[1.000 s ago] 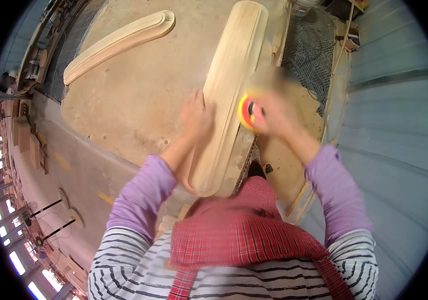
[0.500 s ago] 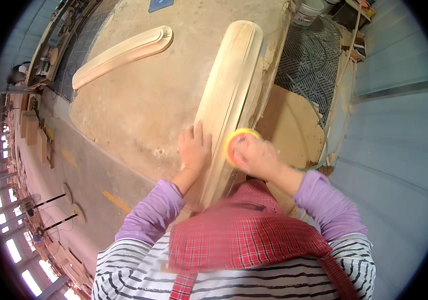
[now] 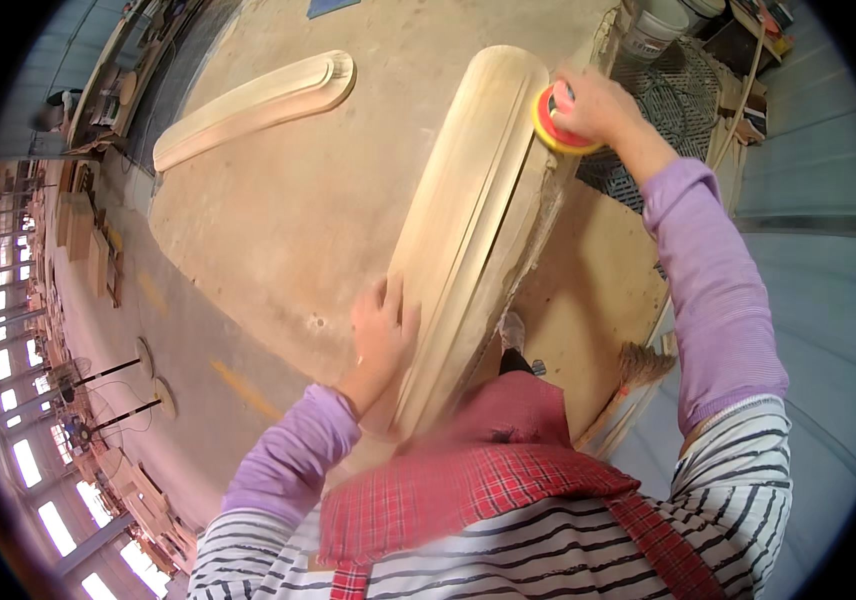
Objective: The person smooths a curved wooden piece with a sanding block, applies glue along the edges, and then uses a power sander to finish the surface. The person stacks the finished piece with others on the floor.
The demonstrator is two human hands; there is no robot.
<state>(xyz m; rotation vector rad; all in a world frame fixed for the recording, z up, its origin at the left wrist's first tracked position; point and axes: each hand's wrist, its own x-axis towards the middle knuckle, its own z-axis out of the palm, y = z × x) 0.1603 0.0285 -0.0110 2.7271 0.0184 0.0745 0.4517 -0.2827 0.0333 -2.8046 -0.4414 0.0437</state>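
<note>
A long pale wooden piece (image 3: 463,180) with a rounded far end and grooved long edge lies along the right side of the worktable (image 3: 268,230). On its near left edge rests my left hand (image 3: 383,325), its fingers stretched out and slightly apart. My right hand (image 3: 598,105) grips a round red-and-yellow sanding pad (image 3: 566,140) from above. The pad is beside the rounded far end, over the worn right edge of the table. Whether it touches the wood is hard to tell.
A second, slightly bent wooden piece (image 3: 258,105) lies farther left on the table. Beyond the right edge are a white bucket (image 3: 656,28), a patterned mat (image 3: 683,105) and a brush (image 3: 645,365). Fans (image 3: 153,380) and stacked boards (image 3: 78,235) stand at left.
My right hand has carried the sanding pad away from me along the wood's right edge, from its near part to the far end. My left hand stays on the near left edge.
</note>
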